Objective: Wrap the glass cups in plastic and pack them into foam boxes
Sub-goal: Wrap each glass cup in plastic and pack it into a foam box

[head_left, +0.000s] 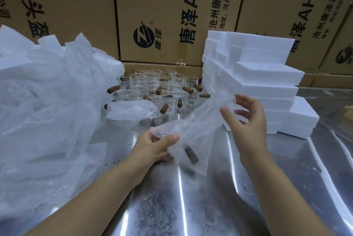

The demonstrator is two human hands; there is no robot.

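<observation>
A sheet of bubble wrap (pixel 198 121) stretches between both hands over the steel table. My left hand (pixel 154 146) grips its lower end, where a glass cup with a dark wooden handle (pixel 191 154) shows through the plastic. My right hand (pixel 246 119) pinches the upper end between thumb and fingers. Behind them stand several clear glass cups with brown wooden handles (pixel 162 90). White foam boxes (pixel 263 81) are stacked at the right.
A big heap of bubble wrap and plastic (pixel 47 102) fills the left side. Another loose piece (pixel 131 111) lies in front of the cups. Printed cardboard cartons (pixel 166 12) wall off the back. The shiny steel table (pixel 210 197) carries dark specks.
</observation>
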